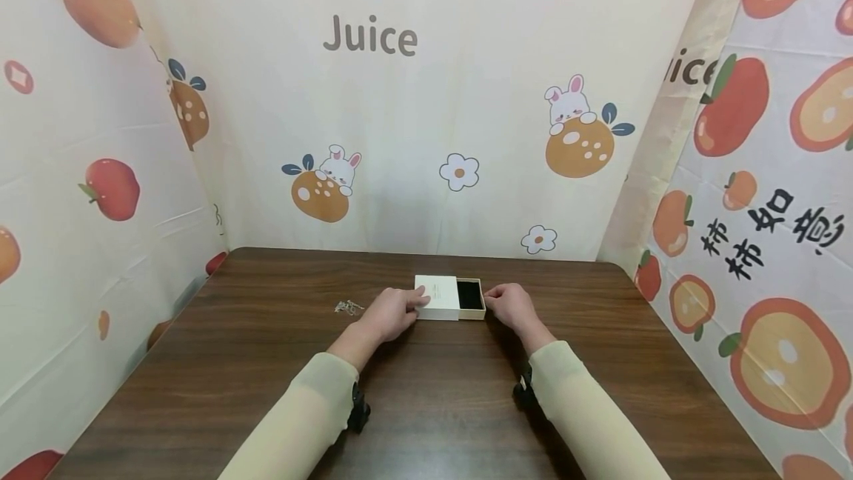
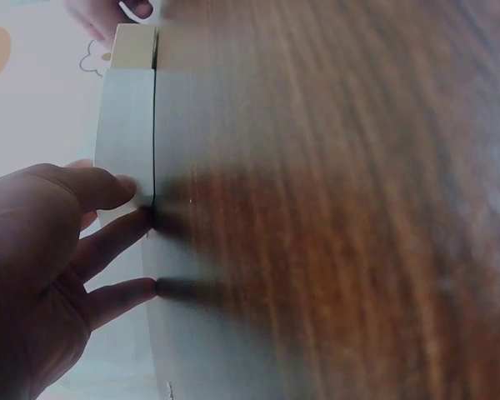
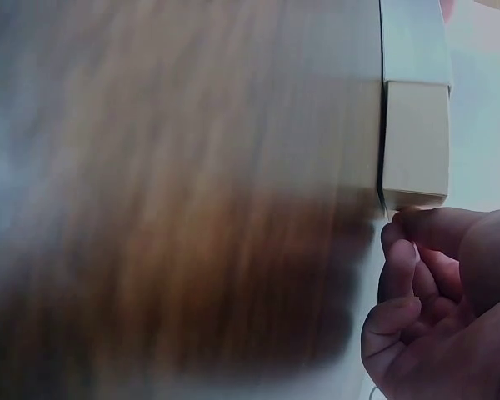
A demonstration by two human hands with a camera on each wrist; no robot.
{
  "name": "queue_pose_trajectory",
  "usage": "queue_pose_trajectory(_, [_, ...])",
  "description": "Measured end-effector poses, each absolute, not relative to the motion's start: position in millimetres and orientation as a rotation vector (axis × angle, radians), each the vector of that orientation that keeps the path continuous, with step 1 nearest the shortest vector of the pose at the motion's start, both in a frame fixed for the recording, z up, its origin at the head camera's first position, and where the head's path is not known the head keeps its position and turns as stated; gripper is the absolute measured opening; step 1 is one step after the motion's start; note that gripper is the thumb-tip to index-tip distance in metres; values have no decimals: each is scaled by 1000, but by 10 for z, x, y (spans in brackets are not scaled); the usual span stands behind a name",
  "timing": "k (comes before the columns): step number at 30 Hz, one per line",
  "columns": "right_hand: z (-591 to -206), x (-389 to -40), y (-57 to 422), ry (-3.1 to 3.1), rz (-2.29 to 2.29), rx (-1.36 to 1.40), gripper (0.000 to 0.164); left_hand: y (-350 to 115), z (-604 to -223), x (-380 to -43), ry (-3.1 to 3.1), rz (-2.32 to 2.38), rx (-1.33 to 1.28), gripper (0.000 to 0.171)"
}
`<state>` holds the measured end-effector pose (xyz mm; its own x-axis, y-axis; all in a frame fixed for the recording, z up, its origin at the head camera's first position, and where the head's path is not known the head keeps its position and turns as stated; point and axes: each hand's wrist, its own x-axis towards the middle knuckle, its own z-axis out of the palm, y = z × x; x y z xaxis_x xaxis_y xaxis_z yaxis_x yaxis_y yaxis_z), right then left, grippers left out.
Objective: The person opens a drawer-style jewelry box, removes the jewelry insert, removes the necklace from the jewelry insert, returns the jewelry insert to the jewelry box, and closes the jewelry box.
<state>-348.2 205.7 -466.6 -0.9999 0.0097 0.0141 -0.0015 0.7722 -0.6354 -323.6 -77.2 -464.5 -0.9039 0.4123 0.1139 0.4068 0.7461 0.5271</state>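
A small white slide-out gift box lies on the table, its white sleeve (image 1: 438, 301) to the left and its cream drawer (image 1: 472, 314) jutting out to the right. Black lining shows inside the drawer. My left hand (image 1: 389, 311) grips the sleeve's left end, thumb on the near side in the left wrist view. At the drawer's right end, my right hand (image 1: 512, 307) has thumb and forefinger drawn together against the end wall, other fingers curled; the spot they pinch is mostly hidden. Left of the box lies a small silvery chain (image 1: 349, 307).
The brown wood-grain table (image 1: 426, 406) runs back to a curtain (image 1: 426, 110) printed with fruit and rabbits. More printed cloth hangs along both sides. A dark device (image 1: 358, 407) sits on the left wrist, another (image 1: 524, 391) on the right.
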Motion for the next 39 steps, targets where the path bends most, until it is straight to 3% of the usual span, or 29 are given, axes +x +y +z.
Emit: queue_pose_trajectory(39, [-4632,-3502,1785,-2995,1011,-40,21,-767,-4637,-3226,2923,890,682,40])
